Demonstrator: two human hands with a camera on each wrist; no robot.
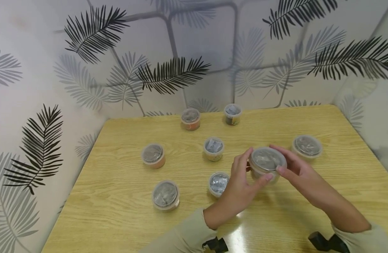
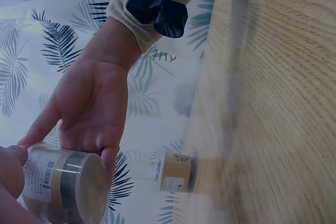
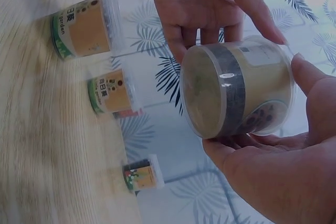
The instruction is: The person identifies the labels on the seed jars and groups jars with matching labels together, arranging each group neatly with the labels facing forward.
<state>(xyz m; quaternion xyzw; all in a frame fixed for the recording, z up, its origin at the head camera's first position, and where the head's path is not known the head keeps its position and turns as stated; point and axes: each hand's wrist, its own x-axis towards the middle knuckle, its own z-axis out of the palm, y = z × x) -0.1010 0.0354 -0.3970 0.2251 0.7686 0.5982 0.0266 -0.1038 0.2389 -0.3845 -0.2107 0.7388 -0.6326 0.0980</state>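
Both hands hold one round clear plastic tub between them, lifted above the table in the head view. My left hand grips its left side, thumb toward the front. From the right, my right hand curls its fingers round the far side, with the thumb at the lid's edge. In the right wrist view the tub lies sideways in the picture and shows a dark band near its base and a tan wrap with a white label. A smaller tub stands just left of my left hand, partly covered by it.
Other lidded tubs stand about the wooden table: a tub at front left, a tub behind it, a tub in the middle, and a tub beyond my right hand. Behind is a leaf-patterned wall covering.
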